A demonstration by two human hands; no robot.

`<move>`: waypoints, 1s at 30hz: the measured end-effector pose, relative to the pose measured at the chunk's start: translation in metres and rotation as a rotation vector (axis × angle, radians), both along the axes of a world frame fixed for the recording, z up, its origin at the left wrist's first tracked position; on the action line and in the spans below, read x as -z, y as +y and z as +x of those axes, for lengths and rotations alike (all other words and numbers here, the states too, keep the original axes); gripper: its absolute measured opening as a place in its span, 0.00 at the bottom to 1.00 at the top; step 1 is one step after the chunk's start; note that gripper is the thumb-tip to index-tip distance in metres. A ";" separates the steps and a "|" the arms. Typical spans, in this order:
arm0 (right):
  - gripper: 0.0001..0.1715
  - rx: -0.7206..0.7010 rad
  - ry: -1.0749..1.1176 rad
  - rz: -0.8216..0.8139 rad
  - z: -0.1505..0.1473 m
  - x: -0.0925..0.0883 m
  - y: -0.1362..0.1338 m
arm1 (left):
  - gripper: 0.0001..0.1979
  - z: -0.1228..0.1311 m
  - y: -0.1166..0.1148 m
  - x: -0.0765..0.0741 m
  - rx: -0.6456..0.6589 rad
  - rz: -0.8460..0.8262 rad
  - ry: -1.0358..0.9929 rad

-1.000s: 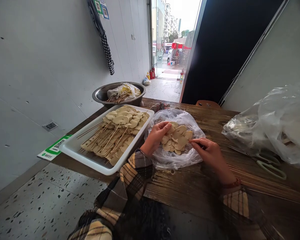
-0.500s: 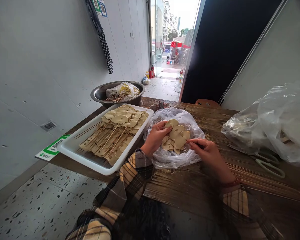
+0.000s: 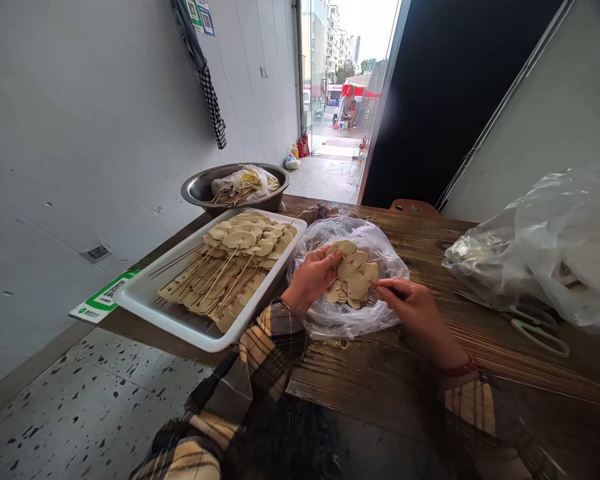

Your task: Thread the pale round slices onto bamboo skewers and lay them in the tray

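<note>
My left hand [image 3: 311, 279] is closed on thin, pale tan slices [image 3: 353, 265], thumb on top. These overlap in a row that slants down toward my right hand [image 3: 414, 307]. The right fingertips pinch the end of a thin stick at the lowest slice; most of the stick is hidden. Below both hands, loose round slices [image 3: 336, 293] lie in an opened clear plastic bag [image 3: 347, 328] on the wooden table. Left of the bag, a white tray [image 3: 210, 343] holds many skewers of similar slices [image 3: 240, 240], their bare sticks pointing toward the lower left.
Behind the tray stands a metal basin [image 3: 195, 193] with sticks and a plastic bag inside. At right are scissors [image 3: 540, 333] and a large clear plastic bag [image 3: 555, 247]. A green-and-white code sign [image 3: 103, 297] sits at the table's left edge.
Very little differs. Both hands and the slices keep almost the same place and hold, with only a slight shift of the slices and fingers.
</note>
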State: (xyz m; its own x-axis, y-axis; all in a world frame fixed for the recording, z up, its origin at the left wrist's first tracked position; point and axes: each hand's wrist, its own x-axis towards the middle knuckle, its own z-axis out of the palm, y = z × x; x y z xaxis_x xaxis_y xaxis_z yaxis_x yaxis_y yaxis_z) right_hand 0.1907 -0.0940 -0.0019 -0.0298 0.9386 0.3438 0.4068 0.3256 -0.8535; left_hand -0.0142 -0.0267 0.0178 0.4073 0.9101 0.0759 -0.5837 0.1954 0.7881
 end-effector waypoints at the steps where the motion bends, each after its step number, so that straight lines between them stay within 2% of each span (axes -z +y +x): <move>1: 0.13 0.000 -0.003 0.004 0.000 0.001 0.000 | 0.15 0.001 0.000 0.000 0.003 0.002 0.002; 7: 0.12 0.012 -0.050 0.075 -0.003 0.004 -0.001 | 0.15 0.004 -0.001 0.003 0.020 0.009 0.001; 11: 0.11 0.067 -0.176 0.201 -0.006 0.003 -0.003 | 0.14 0.005 -0.002 0.004 0.018 -0.007 0.005; 15: 0.11 0.091 -0.268 0.248 -0.007 0.002 -0.004 | 0.13 0.005 -0.003 0.004 -0.007 -0.045 0.004; 30: 0.11 0.088 -0.206 0.226 -0.008 0.003 -0.003 | 0.08 0.005 0.000 0.005 0.024 -0.117 -0.036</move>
